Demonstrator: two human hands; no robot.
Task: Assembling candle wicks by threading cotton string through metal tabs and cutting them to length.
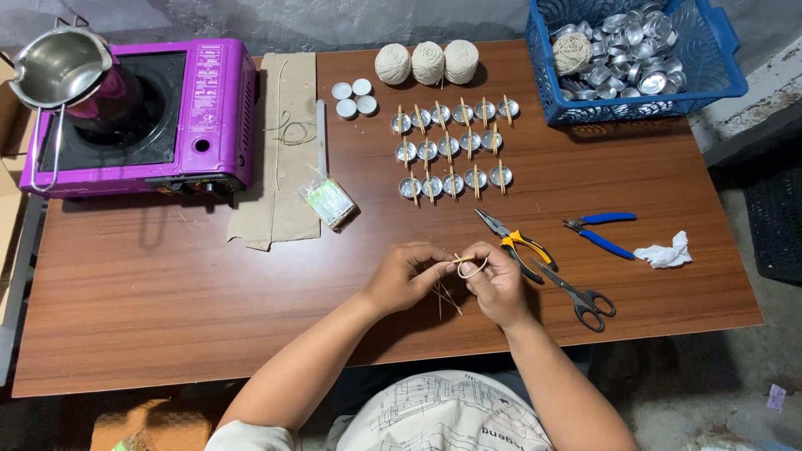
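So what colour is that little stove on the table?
The stove is bright purple-pink with a black top, seen in the head view.

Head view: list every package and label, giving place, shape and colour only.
White rectangular printed label: on the purple portable stove's top panel, right of the burner.
Small clear plastic packet with greenish-white contents: on the wooden table beside the brown cardboard sheet.
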